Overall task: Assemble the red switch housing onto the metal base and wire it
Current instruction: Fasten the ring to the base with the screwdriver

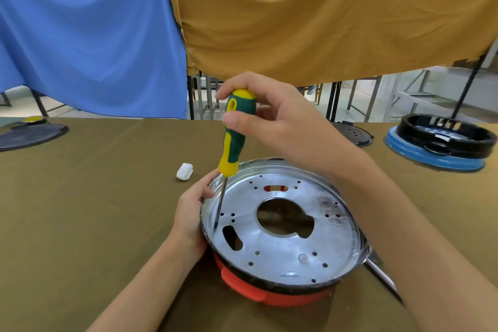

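A person's two bare hands work over a round, shiny metal base plate [285, 226] that sits on a counter [94, 210] covered in olive-brown cloth. The plate is a shallow silver dish with a large keyhole-shaped opening in the middle and many small holes around it. The red plastic switch housing [253, 291] lies directly beneath the plate: its rim shows along the near, lower-left edge, and a strip of red is visible through a slot near the far edge. The right hand [272, 116] hovers above the far-left part of the plate, its fingers [237, 121] curled around the top of a green and yellow handled screwdriver [235, 132]. The screwdriver stands nearly upright, leaning slightly so the handle is farther away than the tip; its thin steel shaft runs down and toward the viewer, and the tip meets the plate at its left side, just beside a pair of small holes and just above an oval slot. Whether a screw sits under the tip cannot be told. The left hand [192, 213] grips the plate's left rim, fingers wrapped over the edge, right next to the shaft, apparently steadying the plate. A small white plastic part [185, 171] lies on the counter just beyond the left hand. A black ring on a blue round base [442, 143] rests at the far right.
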### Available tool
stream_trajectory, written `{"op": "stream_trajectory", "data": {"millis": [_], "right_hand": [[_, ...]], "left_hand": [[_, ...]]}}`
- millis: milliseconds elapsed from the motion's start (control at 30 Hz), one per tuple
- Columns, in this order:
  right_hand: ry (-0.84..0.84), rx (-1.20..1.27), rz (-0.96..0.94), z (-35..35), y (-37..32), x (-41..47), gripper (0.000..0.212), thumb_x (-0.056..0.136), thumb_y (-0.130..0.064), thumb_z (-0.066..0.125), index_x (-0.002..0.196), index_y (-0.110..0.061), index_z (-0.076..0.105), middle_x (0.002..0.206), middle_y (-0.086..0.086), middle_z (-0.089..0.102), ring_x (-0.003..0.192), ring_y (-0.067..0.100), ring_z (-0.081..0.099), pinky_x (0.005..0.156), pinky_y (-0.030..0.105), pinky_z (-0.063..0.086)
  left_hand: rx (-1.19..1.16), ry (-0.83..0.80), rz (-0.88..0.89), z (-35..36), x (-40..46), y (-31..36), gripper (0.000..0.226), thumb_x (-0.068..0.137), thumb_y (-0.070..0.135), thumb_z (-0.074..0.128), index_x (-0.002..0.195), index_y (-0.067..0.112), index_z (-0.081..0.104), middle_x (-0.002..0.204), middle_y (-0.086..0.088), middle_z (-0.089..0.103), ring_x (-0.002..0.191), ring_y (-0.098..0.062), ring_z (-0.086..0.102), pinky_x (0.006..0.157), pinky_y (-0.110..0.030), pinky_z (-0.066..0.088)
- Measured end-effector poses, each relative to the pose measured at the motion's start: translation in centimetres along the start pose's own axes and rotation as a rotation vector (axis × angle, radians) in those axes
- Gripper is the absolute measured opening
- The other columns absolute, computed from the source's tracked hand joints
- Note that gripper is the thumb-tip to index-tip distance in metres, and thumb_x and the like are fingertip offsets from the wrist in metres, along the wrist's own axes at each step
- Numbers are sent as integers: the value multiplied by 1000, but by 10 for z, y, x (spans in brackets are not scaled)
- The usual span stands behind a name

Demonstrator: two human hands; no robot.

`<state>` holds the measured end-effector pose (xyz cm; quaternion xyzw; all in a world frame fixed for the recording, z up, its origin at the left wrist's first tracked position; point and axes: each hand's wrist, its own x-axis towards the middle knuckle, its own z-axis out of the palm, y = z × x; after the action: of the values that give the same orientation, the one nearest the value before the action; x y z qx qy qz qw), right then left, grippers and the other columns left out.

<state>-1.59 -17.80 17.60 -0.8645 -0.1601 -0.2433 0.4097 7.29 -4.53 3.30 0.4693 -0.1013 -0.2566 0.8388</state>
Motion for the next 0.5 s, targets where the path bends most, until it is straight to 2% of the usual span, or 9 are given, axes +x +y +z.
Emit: {"op": "stream_trajectory", "data": {"millis": [33,100,167,200,267,333,400,433,500], "right_hand": [[74,-59,-11,5,1,0,18,94,-26,67,107,-14,63,86,11,59,79,31,58,74,43,53],[239,-225,-21,17,3,0,26,92,-35,68,93,-11,60,71,5,55,64,18,50,63,38,49],[317,-323,-22,27,5,0,32,94,-41,64,92,-10,56,64,2,50,59,14,45,58,35,44],[304,-319,-6,28,5,0,32,96,-42,60,97,-11,57,65,-2,49,59,11,45,58,31,42],[198,-200,62,22,4,2,32,100,-40,53,120,-16,58,76,-11,52,68,3,47,67,21,38],[40,-46,107,9,4,2,35,102,-31,49,136,-21,52,97,-3,61,77,8,52,73,21,41],[-48,2,78,-2,3,1,34,101,-23,52,134,-21,54,105,10,64,83,27,55,72,26,47],[-50,11,47,-3,3,0,30,100,-22,55,130,-20,57,100,9,64,81,28,55,71,26,48],[27,-22,0,1,2,0,21,98,-25,60,116,-16,63,84,1,58,72,18,53,68,26,48]], "left_hand": [[7,3,0,-1,0,0,44,78,4,41,102,16,77,77,-3,67,63,-19,65,56,-30,54],[18,-15,4,-1,-1,1,45,76,4,41,104,14,74,78,-3,69,64,-20,66,56,-30,55],[55,-28,4,-1,-2,2,54,71,6,43,112,18,74,91,-6,75,75,-23,70,63,-34,57],[70,-21,4,-1,-2,2,56,69,7,44,113,21,75,94,-7,75,77,-23,70,67,-35,57],[74,-6,7,-2,-2,2,54,72,6,44,112,22,75,90,-5,74,74,-22,69,69,-36,55],[70,12,0,-3,-1,2,51,75,6,43,111,20,76,84,-4,71,69,-21,67,68,-36,54],[77,8,-3,-3,-1,2,53,72,5,43,111,21,76,85,-4,71,69,-20,66,67,-35,54],[76,3,-2,-3,-2,3,55,67,7,45,111,21,76,86,-4,71,70,-20,67,67,-35,55],[71,1,2,0,-3,4,54,60,12,50,104,22,78,86,-2,73,72,-19,68,66,-33,56]]}}
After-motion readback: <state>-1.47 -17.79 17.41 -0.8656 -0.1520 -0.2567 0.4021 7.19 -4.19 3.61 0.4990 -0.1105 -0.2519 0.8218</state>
